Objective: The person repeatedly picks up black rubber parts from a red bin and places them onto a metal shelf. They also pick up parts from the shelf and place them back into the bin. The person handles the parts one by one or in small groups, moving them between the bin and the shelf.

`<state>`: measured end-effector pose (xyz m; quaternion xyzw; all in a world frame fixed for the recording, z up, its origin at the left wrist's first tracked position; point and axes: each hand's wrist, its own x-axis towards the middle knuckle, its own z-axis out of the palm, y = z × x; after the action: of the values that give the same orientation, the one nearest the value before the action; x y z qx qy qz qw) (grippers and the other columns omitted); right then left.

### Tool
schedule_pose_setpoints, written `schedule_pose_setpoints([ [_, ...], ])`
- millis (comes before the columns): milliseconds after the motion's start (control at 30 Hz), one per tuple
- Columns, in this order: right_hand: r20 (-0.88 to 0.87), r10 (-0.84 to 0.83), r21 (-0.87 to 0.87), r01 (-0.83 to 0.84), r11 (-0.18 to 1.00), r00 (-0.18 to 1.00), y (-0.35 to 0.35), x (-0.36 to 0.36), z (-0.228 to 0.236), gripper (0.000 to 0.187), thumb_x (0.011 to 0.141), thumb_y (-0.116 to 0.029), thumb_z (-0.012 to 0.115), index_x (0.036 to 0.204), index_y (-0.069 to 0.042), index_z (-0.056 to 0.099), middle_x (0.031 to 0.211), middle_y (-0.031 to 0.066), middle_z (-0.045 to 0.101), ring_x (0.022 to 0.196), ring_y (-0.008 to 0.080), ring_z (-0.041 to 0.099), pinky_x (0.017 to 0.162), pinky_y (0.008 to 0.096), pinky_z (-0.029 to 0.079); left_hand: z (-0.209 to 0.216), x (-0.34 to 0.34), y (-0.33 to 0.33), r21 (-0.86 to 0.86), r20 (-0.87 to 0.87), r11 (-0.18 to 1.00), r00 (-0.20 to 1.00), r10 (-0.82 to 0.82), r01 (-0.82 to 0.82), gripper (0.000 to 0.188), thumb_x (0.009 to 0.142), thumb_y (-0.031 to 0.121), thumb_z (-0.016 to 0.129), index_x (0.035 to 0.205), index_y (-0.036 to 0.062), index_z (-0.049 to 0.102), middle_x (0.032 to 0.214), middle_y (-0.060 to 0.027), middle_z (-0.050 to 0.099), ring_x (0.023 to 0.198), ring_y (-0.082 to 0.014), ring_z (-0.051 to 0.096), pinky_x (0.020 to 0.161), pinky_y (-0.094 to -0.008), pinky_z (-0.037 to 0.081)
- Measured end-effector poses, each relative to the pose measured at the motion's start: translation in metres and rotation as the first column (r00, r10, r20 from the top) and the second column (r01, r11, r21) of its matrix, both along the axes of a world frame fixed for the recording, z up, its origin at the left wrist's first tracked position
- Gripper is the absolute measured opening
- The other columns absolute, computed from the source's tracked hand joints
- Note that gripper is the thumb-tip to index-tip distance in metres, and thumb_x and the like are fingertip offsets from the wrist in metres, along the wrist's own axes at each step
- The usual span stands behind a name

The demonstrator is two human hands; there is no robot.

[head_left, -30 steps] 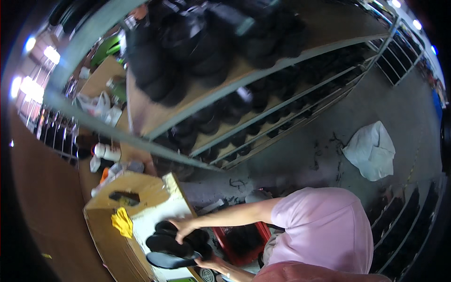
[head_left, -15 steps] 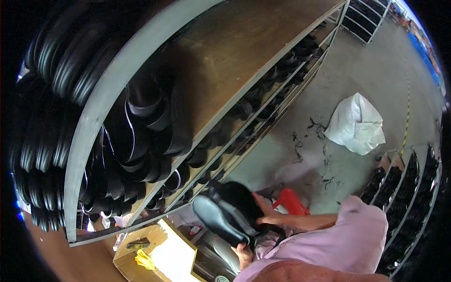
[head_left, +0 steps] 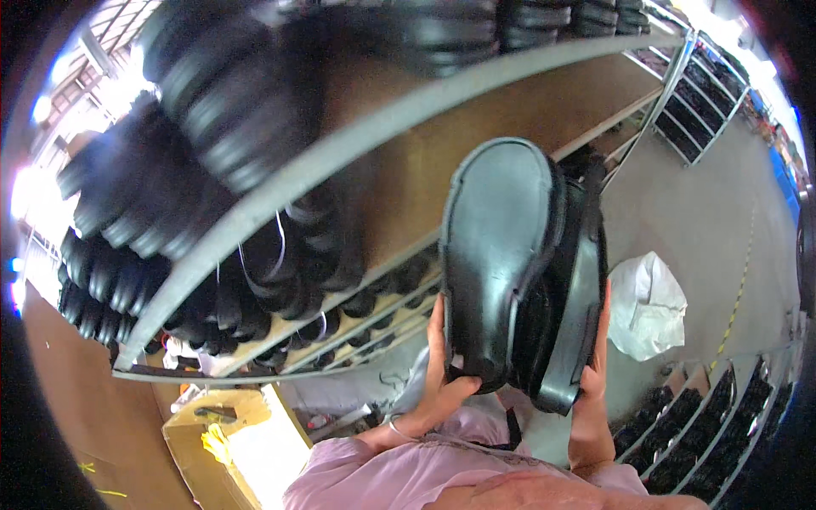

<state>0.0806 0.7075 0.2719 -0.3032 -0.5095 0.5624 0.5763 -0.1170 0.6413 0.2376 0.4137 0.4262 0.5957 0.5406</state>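
Note:
In front of me, between my two hands, is a stack of black shoe soles (head_left: 497,229), held upright with heel ends down. The nearest one shows its smooth, glossy face; others stand behind it to the right, and their number is hard to make out. My left hand (head_left: 444,374) grips the lower left side, thumb across the heel end. My right hand (head_left: 597,361) presses the lower right side, its fingers partly hidden behind the soles. Beyond them is a rack shelf (head_left: 408,183) with a brown board and a grey metal rim, bearing rows of similar black soles (head_left: 246,136).
Below the rack stands an open cardboard box (head_left: 191,442) with a yellow cloth (head_left: 217,442) at its edge. A white sack (head_left: 646,306) rests on the floor to the right. Another rack with black items (head_left: 697,425) is at lower right, and a further rack (head_left: 701,106) stands far right.
Both hands have lifted the soles up from near my lap toward the shelf and turned them upright. My right hand has shifted to their right side. The view has swung too.

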Motion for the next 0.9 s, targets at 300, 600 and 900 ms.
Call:
schedule_pose_setpoints([
  [300, -0.17, 0.242, -0.244, -0.279, 0.929, 0.955, 0.077, -0.025, 0.06, 0.101, 0.059, -0.015, 0.06, 0.145, -0.01, 0.008, 0.144, 0.0135, 0.025, 0.13, 0.0225, 0.03, 0.106, 0.031, 0.023, 0.06, -0.022, 0.05, -0.071, 0.29, 0.996, 0.956, -0.029, 0.051, 0.092, 0.074, 0.01, 0.059, 0.144, 0.0088, -0.001, 0.144, -0.0073, 0.017, 0.133, -0.0201, 0.018, 0.108, -0.0323, 0.013],
  [600, 0.075, 0.456, -0.155, -0.441, 0.884, 0.887, 0.231, -0.072, 0.071, 0.081, 0.076, -0.018, 0.061, 0.141, -0.001, 0.017, 0.14, 0.0121, 0.034, 0.129, 0.0196, 0.03, 0.107, 0.031, 0.017, 0.082, -0.055, 0.172, -0.122, 0.349, 0.948, 0.881, 0.318, -0.294, 0.074, 0.08, 0.031, 0.064, 0.14, 0.0136, 0.025, 0.135, -0.0045, 0.039, 0.123, -0.0233, 0.039, 0.101, -0.0386, 0.032],
  [900, -0.106, 0.318, 0.032, -0.317, 0.948, 0.942, 0.295, -0.083, -0.003, 0.041, 0.09, -0.022, 0.054, 0.124, -0.001, 0.048, 0.123, 0.0085, 0.052, 0.112, 0.017, 0.046, 0.097, 0.0326, 0.034, 0.029, 0.012, 0.102, 0.035, 0.203, 0.5, 0.497, 0.844, -0.865, 0.034, 0.086, 0.017, 0.062, 0.115, 0.0018, 0.054, 0.119, -0.0076, 0.056, 0.107, -0.0132, 0.051, 0.091, -0.0288, 0.04],
])
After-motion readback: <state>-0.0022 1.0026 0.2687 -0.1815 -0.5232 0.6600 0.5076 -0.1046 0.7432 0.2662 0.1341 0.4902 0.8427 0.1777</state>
